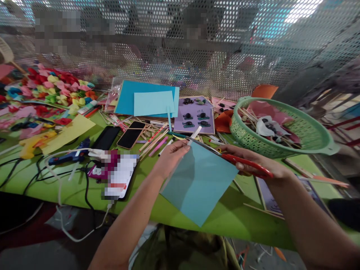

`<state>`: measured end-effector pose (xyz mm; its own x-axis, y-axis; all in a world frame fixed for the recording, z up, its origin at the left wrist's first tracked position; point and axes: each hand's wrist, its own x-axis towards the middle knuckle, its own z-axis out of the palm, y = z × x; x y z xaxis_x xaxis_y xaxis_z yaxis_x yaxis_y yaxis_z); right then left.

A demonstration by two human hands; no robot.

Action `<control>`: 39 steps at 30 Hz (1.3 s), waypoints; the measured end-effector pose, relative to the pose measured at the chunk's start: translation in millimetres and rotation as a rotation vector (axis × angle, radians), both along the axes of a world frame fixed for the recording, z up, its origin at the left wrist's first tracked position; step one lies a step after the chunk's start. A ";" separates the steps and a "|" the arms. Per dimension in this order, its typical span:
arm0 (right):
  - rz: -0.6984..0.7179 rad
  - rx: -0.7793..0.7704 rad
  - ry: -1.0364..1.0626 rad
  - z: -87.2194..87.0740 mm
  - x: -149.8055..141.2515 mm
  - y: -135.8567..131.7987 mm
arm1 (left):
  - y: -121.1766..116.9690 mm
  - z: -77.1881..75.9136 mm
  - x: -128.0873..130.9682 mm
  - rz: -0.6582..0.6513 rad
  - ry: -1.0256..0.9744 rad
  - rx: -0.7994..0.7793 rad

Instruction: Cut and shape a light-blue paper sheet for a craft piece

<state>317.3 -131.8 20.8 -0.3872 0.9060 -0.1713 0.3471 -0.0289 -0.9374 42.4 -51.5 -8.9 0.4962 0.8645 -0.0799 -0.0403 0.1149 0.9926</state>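
Note:
My left hand (171,155) pinches the upper left edge of a light blue sheet of paper (202,187). A narrow white strip (196,133) sticks up just past its fingertips, partly hidden by them. In my right hand (258,159) is a pair of red-handled scissors (250,165). Their blades point left along the sheet's top edge, close to my left fingers. Whether the blades are cutting into the paper I cannot tell. The sheet is tilted over the front of the green table (253,232).
A green plastic basket (247,131) with sticks and paper stands at right. Behind my hands lie blue sheets (153,103) and a purple card (194,114). To the left are phones (131,134), a blue glue gun (69,155), cables and colourful paper flowers (56,84). A perforated screen (157,63) rises behind.

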 end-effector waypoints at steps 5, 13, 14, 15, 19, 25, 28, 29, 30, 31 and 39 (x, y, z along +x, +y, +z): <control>-0.085 -0.139 0.073 2.0 -2.6 -0.3 | -0.1 -0.9 0.3 -0.008 -0.021 -0.025; -0.088 -0.165 0.086 5.3 -9.1 0.4 | 1.3 -5.0 0.3 0.004 -0.024 -0.028; -0.090 -0.168 0.087 6.3 -10.4 -0.3 | 1.6 -5.8 0.2 0.009 -0.025 -0.028; -0.094 -0.168 0.089 7.1 -11.7 -1.1 | 1.8 -6.4 0.2 0.013 -0.021 -0.030; -0.111 -0.144 0.111 6.6 -13.7 -1.8 | 2.4 -6.5 0.8 0.036 -0.004 -0.030; -0.045 -0.104 0.117 10.4 -6.9 2.0 | 7.3 -2.9 -0.1 0.140 0.015 0.062; 0.042 -0.070 0.099 17.2 -0.5 3.6 | 11.6 -3.7 -3.0 0.251 0.128 0.213; 0.067 -0.061 0.089 18.7 2.5 4.3 | 13.1 -4.6 -4.1 0.274 0.180 0.265; 0.074 -0.058 0.075 19.3 6.0 5.1 | 14.6 -5.7 -5.1 0.288 0.230 0.311; 0.050 -0.055 0.061 18.8 9.7 6.2 | 16.0 -7.0 -6.0 0.302 0.270 0.351; -0.429 0.148 -0.343 -23.9 29.7 33.9 | 29.1 -14.1 -7.7 0.279 0.483 0.482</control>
